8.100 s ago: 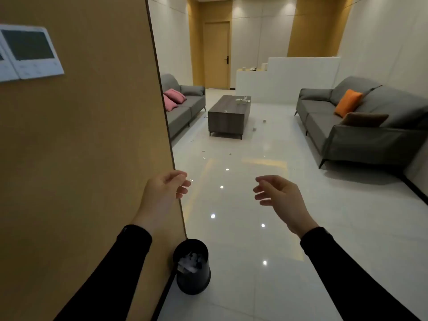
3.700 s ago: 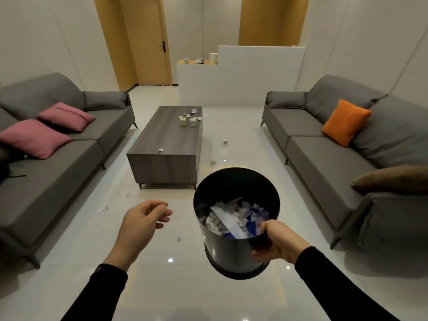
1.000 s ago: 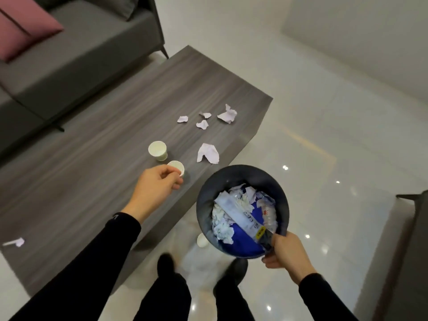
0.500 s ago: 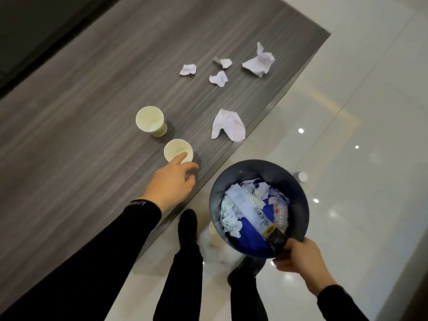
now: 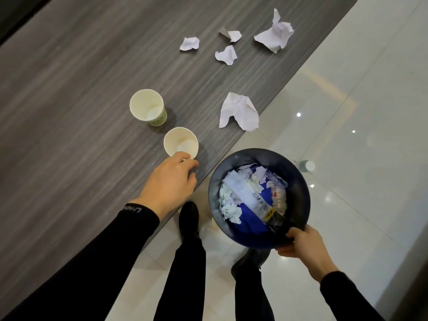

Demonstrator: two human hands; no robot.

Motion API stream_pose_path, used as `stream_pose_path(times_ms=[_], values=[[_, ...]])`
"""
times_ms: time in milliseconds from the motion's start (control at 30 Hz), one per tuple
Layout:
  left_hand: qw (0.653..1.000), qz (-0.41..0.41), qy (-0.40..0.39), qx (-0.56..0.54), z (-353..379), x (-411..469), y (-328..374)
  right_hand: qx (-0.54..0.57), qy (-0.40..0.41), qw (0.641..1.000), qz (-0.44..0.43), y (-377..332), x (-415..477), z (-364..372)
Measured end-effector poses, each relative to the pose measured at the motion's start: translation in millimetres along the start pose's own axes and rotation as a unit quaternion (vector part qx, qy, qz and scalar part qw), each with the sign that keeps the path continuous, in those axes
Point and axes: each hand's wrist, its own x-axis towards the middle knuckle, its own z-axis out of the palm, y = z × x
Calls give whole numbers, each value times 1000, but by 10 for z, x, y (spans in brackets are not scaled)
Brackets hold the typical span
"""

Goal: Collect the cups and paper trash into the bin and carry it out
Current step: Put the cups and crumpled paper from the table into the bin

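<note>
Your left hand [image 5: 170,181] reaches over the near edge of the dark grey wood-grain table [image 5: 69,89]. Its curled fingertips and thumb close on the near wall of a small white paper cup [image 5: 181,142], which stands upright close to that edge. Your right hand [image 5: 303,245] grips the near rim of the round black bin [image 5: 298,193], thumb hooked inside. You hold the bin just off the table's edge, above the glossy white tiled floor [image 5: 359,205]; it contains crumpled paper and wrappers. A second white paper cup with a green print [image 5: 148,107] stands just beyond the first. A large crumpled white paper [image 5: 238,111] lies at the table's edge, and four smaller crumpled scraps [image 5: 226,55] lie towards the far corner.
</note>
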Motion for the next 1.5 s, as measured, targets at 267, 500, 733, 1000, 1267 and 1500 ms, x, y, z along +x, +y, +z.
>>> stream_pose_path(times_ms=[267,500,733,1000,1267,1500], values=[[991,123,25,-36,229,-169,554,46,-9,998,49,70,621,40],[985,165,-49,-32,1231,170,787,67,-28,997,32,207,1501,40],[955,150,-253,40,2259,653,879,93,-57,993,34,435,2198,99],[976,118,-179,47,2112,331,617,107,-23,987,115,598,2312,77],[985,142,66,-66,821,361,878,22,31,999,-39,-106,1323,19],[935,31,349,-48,-505,321,170,3,23,968,-249,-1092,492,232]])
